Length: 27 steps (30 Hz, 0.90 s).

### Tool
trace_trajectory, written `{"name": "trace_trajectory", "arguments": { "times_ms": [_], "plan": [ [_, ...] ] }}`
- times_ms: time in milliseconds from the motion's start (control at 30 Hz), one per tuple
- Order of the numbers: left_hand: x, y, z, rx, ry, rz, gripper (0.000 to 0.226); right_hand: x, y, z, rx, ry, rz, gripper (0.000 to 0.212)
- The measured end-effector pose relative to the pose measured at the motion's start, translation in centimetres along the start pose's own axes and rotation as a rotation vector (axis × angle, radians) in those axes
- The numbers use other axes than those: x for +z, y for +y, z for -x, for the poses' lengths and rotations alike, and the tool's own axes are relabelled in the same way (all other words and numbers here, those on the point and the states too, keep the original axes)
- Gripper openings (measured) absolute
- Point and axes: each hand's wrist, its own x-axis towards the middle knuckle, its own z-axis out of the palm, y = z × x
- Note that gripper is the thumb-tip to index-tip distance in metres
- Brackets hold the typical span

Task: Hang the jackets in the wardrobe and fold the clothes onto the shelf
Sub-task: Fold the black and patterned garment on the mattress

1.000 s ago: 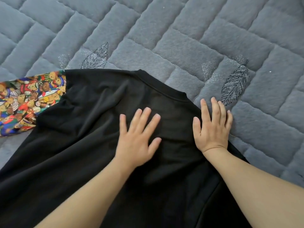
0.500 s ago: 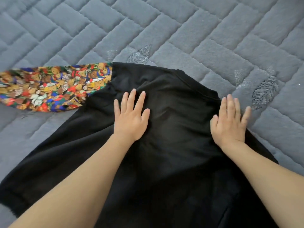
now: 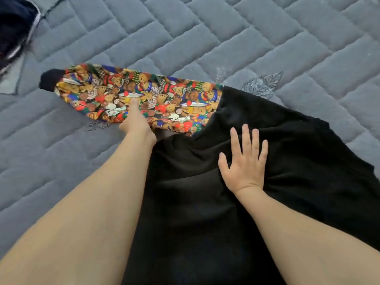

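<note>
Black top (image 3: pixel 236 202) lies flat on grey quilted bedcover (image 3: pixel 185 38), body spread under both forearms, running from near edge of view up past the hands. Its printed sleeve (image 3: pixel 144 95), teddy-bear pattern w/ dark cuff (image 3: pixel 50 79) at far end, sticks out to the left, ahead of left hand.

Left hand (image 3: pixel 135 122): at near edge of printed sleeve, seen edge-on, thumb on top of the fabric, other fingers hidden beneath, looks like it grips the sleeve edge. Can't see fingers fully.

Right hand (image 3: pixel 244 161): palm down on black top body, fingers straight & spread, pressing flat; fabric wrinkled around it.

Dark garment w/ white trim (image 3: pixel 14 23) far left, well beyond left hand, blurred, partly out of view. Stitched leaf motif (image 3: pixel 261 83) on bedcover ahead of right hand, just beside top's edge.
</note>
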Motion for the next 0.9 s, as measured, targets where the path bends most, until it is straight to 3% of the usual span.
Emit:
{"name": "trace_trajectory", "arguments": {
  "times_ms": [67, 167, 200, 300, 400, 467, 567, 633, 700, 833, 900],
  "plan": [
    [1.9, 1.2, 0.2, -0.060, -0.150, 0.050, 0.056, -0.2, 0.2, 0.1, 0.008, -0.016, 0.009, 0.074],
    [5.7, 5.9, 0.5, 0.201, -0.261, 0.087, 0.017, -0.2, 0.4, 0.1, 0.012, -0.019, 0.016, 0.076],
    [6.8, 7.8, 0.4, 0.239, -0.300, 0.164, 0.015, -0.2, 0.4, 0.1, 0.007, -0.020, 0.015, 0.076],
    [8.0, 9.3, -0.8, 0.333, -0.210, 0.166, 0.026, -0.2, 0.1, -0.1, -0.008, -0.048, 0.028, 0.076],
    [5.0, 3.9, -0.9, 0.141, -0.072, -0.035, 0.039, -0.6, 0.2, -0.3, 0.000, -0.051, 0.039, 0.074],
    [3.2, 2.6, -1.4, 0.012, -0.078, 0.021, 0.041, -0.6, 0.1, -0.2, -0.005, -0.054, 0.043, 0.074],
    [3.5, 5.9, -4.0, 0.051, -0.137, 0.252, 0.066, -0.2, 0.2, -0.3, 0.000, -0.052, 0.047, 0.075],
    [4.9, 8.2, -5.0, 0.070, -0.062, 0.251, 0.058, -0.4, 0.1, -0.2, 0.003, -0.063, 0.033, 0.074],
    [6.7, 8.7, -3.9, 0.180, -0.068, 0.166, 0.042, -0.7, 0.0, -0.3, 0.014, -0.075, 0.035, 0.074],
    [10.8, 8.6, -0.3, 0.607, -0.418, -0.200, 0.046, -1.1, -0.1, -0.2, 0.014, -0.079, 0.035, 0.074],
    [11.4, 9.2, -0.7, 0.698, -0.442, -0.223, 0.045, -0.9, -0.1, -0.2, 0.016, -0.068, 0.034, 0.074]
  ]
}}
